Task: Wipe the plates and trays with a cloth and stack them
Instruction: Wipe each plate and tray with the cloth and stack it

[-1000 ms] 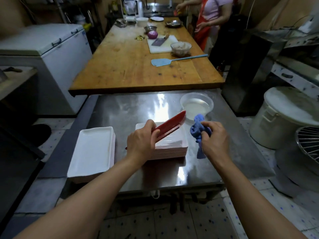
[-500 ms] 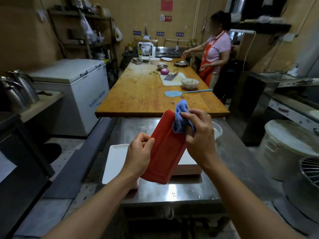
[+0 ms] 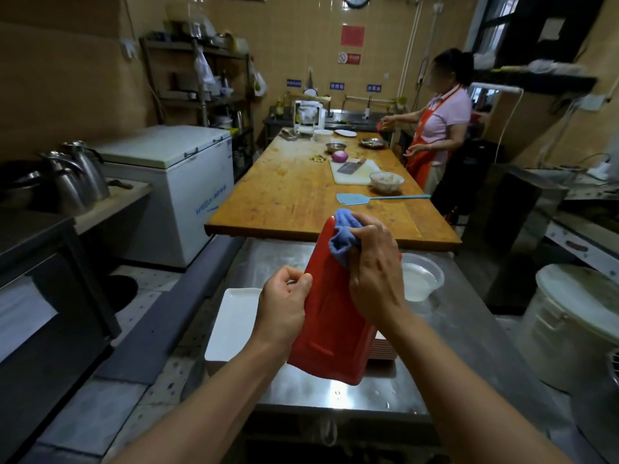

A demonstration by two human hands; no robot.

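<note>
A red tray [image 3: 330, 316] stands nearly upright in the air above the steel table [image 3: 445, 333], its underside toward me. My left hand [image 3: 284, 306] grips its left edge. My right hand [image 3: 371, 269] holds a bunched blue cloth [image 3: 343, 237] pressed against the tray's upper part. Behind the tray, a stack of trays [image 3: 382, 351] shows only at its right edge. A white tray [image 3: 234, 323] lies on the table's left side, partly hidden by my left hand.
A clear bowl of water [image 3: 420, 277] sits on the steel table to the right. Beyond is a wooden table [image 3: 291, 192] with a blue spatula, cutting board and bowls. A person in an orange apron [image 3: 435, 128] stands at its far right. A white bucket [image 3: 576, 326] stands at right.
The red tray was lifted off the stack and tipped upright. My right hand brought the cloth onto it and keeps it near the top edge. The view has risen.
</note>
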